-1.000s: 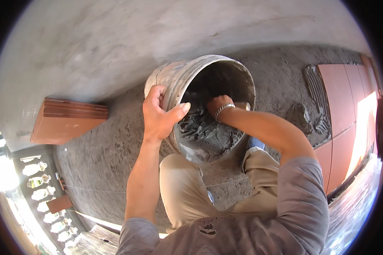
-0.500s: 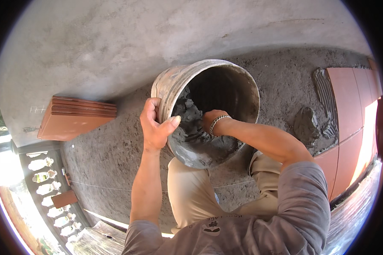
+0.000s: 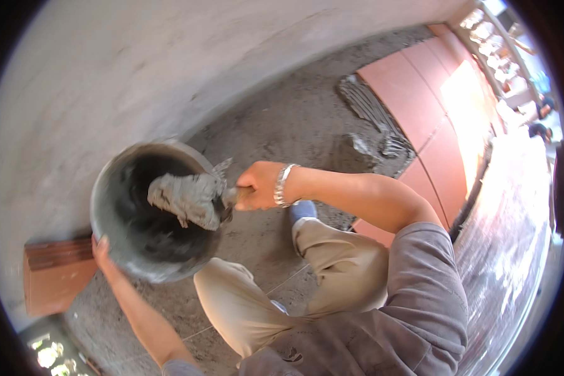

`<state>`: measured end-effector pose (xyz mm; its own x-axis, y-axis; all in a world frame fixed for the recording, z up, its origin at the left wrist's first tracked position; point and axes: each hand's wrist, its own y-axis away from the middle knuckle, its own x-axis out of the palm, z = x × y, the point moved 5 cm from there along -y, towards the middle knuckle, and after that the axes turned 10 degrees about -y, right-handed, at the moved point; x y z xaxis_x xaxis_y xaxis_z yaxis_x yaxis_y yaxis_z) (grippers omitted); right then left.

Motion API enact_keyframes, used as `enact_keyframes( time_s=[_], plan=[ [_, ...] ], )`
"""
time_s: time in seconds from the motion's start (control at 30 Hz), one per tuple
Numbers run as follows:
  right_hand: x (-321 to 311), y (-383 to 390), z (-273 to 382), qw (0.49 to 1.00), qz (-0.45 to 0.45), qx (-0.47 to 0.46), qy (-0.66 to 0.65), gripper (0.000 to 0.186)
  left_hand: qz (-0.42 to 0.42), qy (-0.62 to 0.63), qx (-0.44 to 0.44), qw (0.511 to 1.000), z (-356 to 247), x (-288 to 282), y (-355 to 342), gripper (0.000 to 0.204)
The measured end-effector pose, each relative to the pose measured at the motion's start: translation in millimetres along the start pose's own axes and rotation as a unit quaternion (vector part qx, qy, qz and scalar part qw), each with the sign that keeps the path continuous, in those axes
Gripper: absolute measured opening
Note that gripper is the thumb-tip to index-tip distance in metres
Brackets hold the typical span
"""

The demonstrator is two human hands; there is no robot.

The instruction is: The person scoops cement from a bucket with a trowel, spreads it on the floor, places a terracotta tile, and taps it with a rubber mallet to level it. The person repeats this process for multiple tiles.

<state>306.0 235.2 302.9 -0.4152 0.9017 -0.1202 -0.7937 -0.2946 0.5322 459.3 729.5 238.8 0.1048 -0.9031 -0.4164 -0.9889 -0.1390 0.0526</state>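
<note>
My right hand (image 3: 257,185) is closed round the handle of a trowel (image 3: 229,198), whose blade is heaped with wet grey mortar (image 3: 185,195). The loaded blade hangs over the mouth of a bucket (image 3: 103,182) smeared with grey. At the bucket's lower left side, my left hand (image 3: 100,249) grips the wall near the rim; the thumb shows and the other fingers are mostly hidden. The bucket's mouth is tipped toward me. More mortar coats its inside.
Terracotta floor tiles (image 3: 388,81) lie to the right, with combed mortar (image 3: 363,103) and a mortar lump (image 3: 365,147) along their edge. A tile stack (image 3: 56,276) leans by the wall (image 3: 75,81) at left. Plastic sheeting (image 3: 507,207) is at far right; people appear beyond.
My right hand has come out of the bucket, bringing up the trowel loaded with mortar. The view has turned right, and my left hand still holds the bucket's side.
</note>
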Motion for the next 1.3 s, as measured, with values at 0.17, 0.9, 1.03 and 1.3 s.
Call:
enact_keyframes(
  time_s=[0.17, 0.9, 1.03, 1.3],
  plan=[
    [-83, 127, -21, 0.96, -0.277, -0.014, 0.034, 0.02, -0.055, 0.126, -0.165, 0.977, 101, -94, 78, 0.087],
    [-91, 196, -337, 0.743, -0.595, 0.294, 0.087, 0.043, -0.245, 0.051, -0.329, 0.91, 91, -99, 137, 0.078],
    [-88, 180, -379, 0.749, -0.532, 0.389, -0.066, 0.042, -0.1, 0.193, -0.393, 0.894, 76, -88, 139, 0.06],
    [-34, 15, -369, 0.777, -0.489, 0.373, -0.136, 0.036, -0.133, 0.181, -0.399, 0.889, 67, -88, 143, 0.057]
  ],
)
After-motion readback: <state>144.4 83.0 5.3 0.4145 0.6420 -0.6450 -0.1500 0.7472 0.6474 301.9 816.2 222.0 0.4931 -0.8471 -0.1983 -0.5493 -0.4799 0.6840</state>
